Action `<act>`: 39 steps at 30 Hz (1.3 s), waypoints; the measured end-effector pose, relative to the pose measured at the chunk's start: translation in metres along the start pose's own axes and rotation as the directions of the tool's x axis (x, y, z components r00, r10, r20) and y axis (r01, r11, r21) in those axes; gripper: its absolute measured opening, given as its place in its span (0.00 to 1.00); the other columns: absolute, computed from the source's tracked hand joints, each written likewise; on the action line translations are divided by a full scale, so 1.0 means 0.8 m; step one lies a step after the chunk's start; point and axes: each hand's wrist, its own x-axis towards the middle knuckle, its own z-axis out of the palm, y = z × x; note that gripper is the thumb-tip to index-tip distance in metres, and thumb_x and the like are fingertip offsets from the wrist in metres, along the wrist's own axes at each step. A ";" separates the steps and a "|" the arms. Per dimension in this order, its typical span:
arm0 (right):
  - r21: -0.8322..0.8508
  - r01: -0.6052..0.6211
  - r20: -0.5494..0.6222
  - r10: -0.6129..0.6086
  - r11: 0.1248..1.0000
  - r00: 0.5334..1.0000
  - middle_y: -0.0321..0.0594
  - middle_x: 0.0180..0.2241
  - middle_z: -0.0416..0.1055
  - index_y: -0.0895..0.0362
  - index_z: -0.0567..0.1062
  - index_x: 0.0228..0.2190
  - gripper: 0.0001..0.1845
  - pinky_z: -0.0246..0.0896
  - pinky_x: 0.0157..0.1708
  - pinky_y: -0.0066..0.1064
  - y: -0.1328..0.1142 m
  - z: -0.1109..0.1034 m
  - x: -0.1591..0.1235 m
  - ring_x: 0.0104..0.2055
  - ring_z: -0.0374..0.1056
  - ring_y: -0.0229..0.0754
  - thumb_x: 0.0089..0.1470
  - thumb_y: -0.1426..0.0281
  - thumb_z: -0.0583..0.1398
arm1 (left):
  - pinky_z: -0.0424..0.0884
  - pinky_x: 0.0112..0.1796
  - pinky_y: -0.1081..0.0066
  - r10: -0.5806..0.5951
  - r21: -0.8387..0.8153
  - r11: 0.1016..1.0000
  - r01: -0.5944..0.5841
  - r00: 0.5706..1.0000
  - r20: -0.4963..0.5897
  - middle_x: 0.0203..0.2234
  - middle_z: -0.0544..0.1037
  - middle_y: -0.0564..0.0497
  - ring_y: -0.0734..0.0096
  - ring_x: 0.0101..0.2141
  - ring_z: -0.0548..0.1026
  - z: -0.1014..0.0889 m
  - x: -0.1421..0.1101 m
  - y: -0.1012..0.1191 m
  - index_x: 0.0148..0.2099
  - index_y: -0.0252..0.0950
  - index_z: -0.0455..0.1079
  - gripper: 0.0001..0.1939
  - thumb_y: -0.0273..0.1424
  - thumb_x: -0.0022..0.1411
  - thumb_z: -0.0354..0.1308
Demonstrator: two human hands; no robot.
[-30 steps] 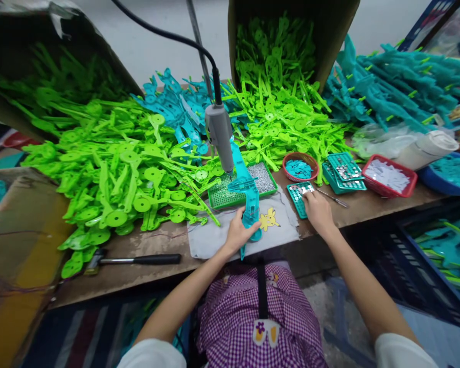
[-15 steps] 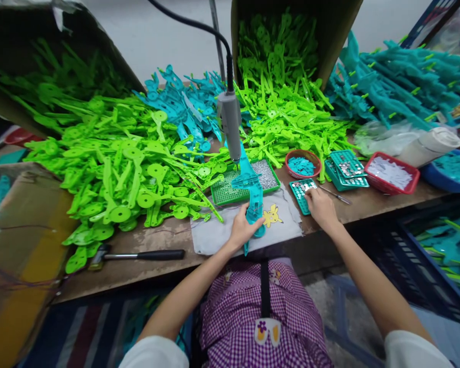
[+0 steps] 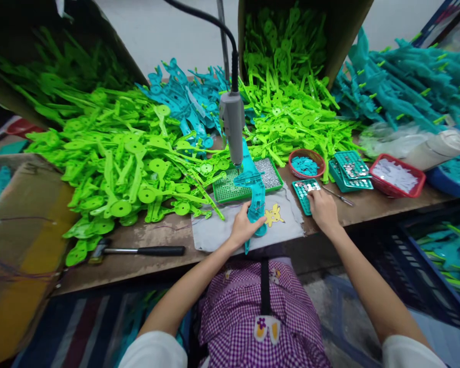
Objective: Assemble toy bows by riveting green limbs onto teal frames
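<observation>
My left hand (image 3: 246,226) is closed around the lower end of a long teal plastic part (image 3: 257,197), holding it over a grey cloth (image 3: 210,232) with a yellow cartoon figure. Above the part's upper section hangs a grey electric screwdriver (image 3: 232,125), tip down. My right hand (image 3: 324,210) has its fingertips pinched together at a small teal tray (image 3: 302,203) of round silver pieces; whatever is between them is hidden. Behind the teal part, a green perforated tray (image 3: 230,186) holds many small silver screws (image 3: 267,173).
Heaps of bright green plastic parts (image 3: 126,158) spread left and behind, with teal parts (image 3: 184,97) among them. A hammer (image 3: 145,251) lies front left. To the right stand a round red basket (image 3: 306,159), stacked teal trays (image 3: 350,171) and a red basket of white pieces (image 3: 396,176).
The view has shifted slightly. My left hand keeps its hold on the teal part, and my right hand stays at the small tray with its fingertips moved a little.
</observation>
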 end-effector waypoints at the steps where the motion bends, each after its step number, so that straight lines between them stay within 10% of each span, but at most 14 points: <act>1: -0.004 0.005 -0.006 -0.005 1.000 1.000 0.48 0.36 0.72 0.59 0.71 0.36 0.12 0.48 0.36 0.34 0.000 -0.001 0.000 0.38 0.65 0.47 0.62 0.69 0.50 | 0.71 0.45 0.62 0.003 -0.002 1.000 -0.003 1.000 0.001 0.43 0.76 0.45 0.61 0.41 0.76 0.000 0.000 0.000 0.51 0.34 0.64 0.27 0.37 0.51 0.66; 14: -0.041 -0.044 0.015 0.044 0.998 0.999 0.47 0.36 0.75 0.60 0.72 0.35 0.12 0.44 0.38 0.36 -0.006 -0.007 0.004 0.40 0.67 0.48 0.62 0.69 0.50 | 0.70 0.46 0.63 0.024 -0.002 1.000 -0.024 1.000 0.007 0.43 0.77 0.46 0.62 0.42 0.75 -0.001 0.001 0.001 0.51 0.34 0.64 0.27 0.36 0.51 0.66; 19: 0.235 -0.054 -0.091 0.077 0.971 0.993 0.46 0.35 0.75 0.58 0.72 0.35 0.12 0.51 0.41 0.38 -0.021 -0.027 -0.009 0.39 0.69 0.47 0.61 0.66 0.51 | 0.70 0.46 0.62 0.016 -0.001 1.000 -0.016 1.000 0.006 0.43 0.76 0.45 0.61 0.42 0.75 -0.001 0.000 0.000 0.52 0.34 0.64 0.27 0.37 0.51 0.66; 22: 0.575 -0.131 -0.091 0.222 0.807 0.971 0.42 0.34 0.74 0.56 0.73 0.35 0.14 0.59 0.38 0.36 -0.055 -0.044 -0.029 0.34 0.70 0.43 0.59 0.60 0.54 | 0.70 0.45 0.62 0.002 -0.011 1.000 -0.002 1.000 0.004 0.43 0.77 0.46 0.61 0.41 0.75 -0.001 -0.001 0.001 0.52 0.34 0.64 0.28 0.36 0.51 0.66; 29: 0.967 -0.236 0.169 0.440 0.101 0.882 0.36 0.28 0.72 0.57 0.73 0.33 0.16 0.65 0.28 0.30 -0.159 -0.048 -0.029 0.25 0.70 0.37 0.50 0.57 0.63 | 0.70 0.45 0.62 0.036 -0.050 0.998 -0.035 0.999 0.008 0.44 0.76 0.45 0.61 0.42 0.75 -0.003 -0.002 -0.002 0.53 0.34 0.62 0.29 0.39 0.52 0.66; 39: 0.994 -0.029 0.069 0.402 -0.103 0.913 0.34 0.27 0.70 0.57 0.73 0.32 0.12 0.64 0.28 0.28 -0.219 -0.112 0.050 0.26 0.66 0.33 0.50 0.61 0.63 | 0.69 0.46 0.64 0.080 -0.135 0.988 -0.074 0.996 0.039 0.45 0.74 0.45 0.63 0.43 0.74 -0.005 -0.001 -0.006 0.53 0.35 0.59 0.30 0.40 0.53 0.66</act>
